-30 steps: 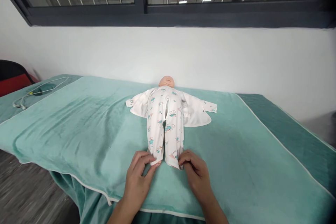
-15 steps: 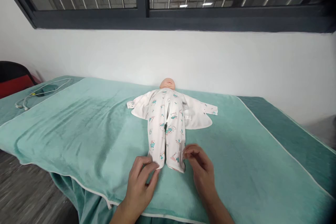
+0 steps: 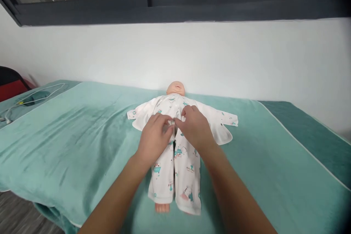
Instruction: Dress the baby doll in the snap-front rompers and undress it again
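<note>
A baby doll (image 3: pixel 176 87) lies on its back, its head toward the wall. It wears a white romper (image 3: pixel 189 179) printed with small teal and pink figures, whose sleeves are spread to both sides. Between the legs runs an open slit. My left hand (image 3: pixel 155 135) pinches the romper at the top of this slit. Opposite it, my right hand (image 3: pixel 196 124) pinches the cloth too, the fingertips of both hands nearly meeting. Bare doll toes (image 3: pixel 162 207) show below the left trouser leg. The exact fastening between my fingers is hidden.
A teal blanket (image 3: pixel 82 135) covers the table under the doll. At the far left lies a pale cable (image 3: pixel 52 87), near a black and red chair (image 3: pixel 12 84). Behind stands a white wall (image 3: pixel 246 58) below a dark-framed window (image 3: pixel 219 7).
Both hands have moved up from the trouser hems to the romper's middle and now pinch the cloth there. The doll's toes have come into view. My view has shifted closer.
</note>
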`<state>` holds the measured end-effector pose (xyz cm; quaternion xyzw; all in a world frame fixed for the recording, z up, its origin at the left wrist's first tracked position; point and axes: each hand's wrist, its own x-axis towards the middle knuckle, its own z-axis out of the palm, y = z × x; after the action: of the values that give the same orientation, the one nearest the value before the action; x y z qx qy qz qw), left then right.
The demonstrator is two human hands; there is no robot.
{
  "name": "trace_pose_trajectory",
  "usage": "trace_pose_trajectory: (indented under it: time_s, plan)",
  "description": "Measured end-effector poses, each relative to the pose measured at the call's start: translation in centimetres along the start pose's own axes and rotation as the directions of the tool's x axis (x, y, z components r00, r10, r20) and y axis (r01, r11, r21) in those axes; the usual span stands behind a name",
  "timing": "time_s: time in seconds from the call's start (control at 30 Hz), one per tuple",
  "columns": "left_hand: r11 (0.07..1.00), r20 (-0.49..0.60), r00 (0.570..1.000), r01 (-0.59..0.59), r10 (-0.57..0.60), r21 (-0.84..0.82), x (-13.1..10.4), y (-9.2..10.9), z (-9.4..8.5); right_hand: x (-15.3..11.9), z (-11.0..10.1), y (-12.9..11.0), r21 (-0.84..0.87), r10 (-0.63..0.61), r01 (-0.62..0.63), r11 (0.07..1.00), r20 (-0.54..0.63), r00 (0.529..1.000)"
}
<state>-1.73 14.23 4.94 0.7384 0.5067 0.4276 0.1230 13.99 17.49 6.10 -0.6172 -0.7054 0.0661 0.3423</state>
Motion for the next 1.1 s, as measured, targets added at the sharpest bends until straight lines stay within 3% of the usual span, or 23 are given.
trace_pose_trajectory:
  time_s: [0.07, 0.17, 0.27, 0.4, 0.6, 0.8, 1.0, 1.1]
  plan:
    - [0.994, 0.021, 0.999, -0.03, 0.028, 0.101, 2.0, -0.2, 1.4, -0.1, 0.3, 0.7, 0.029, -0.038, 0.039, 0.999, -0.009, 0.999]
    - [0.983, 0.008, 1.0, -0.02, 0.019, 0.182, 3.1, -0.6, 3.0, -0.5, 0.3, 1.7, 0.159, -0.085, 0.083, 0.984, 0.006, 0.996]
    - [0.979, 0.002, 1.0, 0.014, -0.014, 0.201, 3.1, -1.0, 3.8, -0.4, 0.2, 2.1, 0.269, -0.015, 0.005, 0.963, 0.033, 0.999]
    - [0.988, 0.01, 0.998, 0.058, -0.06, 0.145, 3.2, -1.3, 3.8, -0.1, 0.6, 2.1, 0.276, 0.053, -0.053, 0.96, 0.006, 0.999]
    - [0.949, -0.046, 0.976, 0.194, -0.211, -0.247, 3.4, -2.0, 3.3, -0.5, 1.6, 2.0, 0.329, 0.043, -0.015, 0.944, -0.078, 0.996]
    - [0.97, -0.16, 0.971, 0.146, -0.178, -0.196, 2.5, -3.7, 3.2, -1.1, 2.9, 2.0, 0.252, -0.1, 0.171, 0.952, -0.272, 0.957]
    - [0.946, -0.196, 0.937, 0.248, -0.289, -0.21, 1.5, -5.1, 3.2, -1.0, 3.4, 2.6, 0.26, -0.191, 0.251, 0.932, -0.236, 0.953]
    - [0.946, -0.162, 0.947, 0.241, -0.278, -0.215, 1.1, -5.3, 3.0, -1.1, 3.5, 2.7, 0.261, -0.209, 0.263, 0.929, -0.218, 0.954]
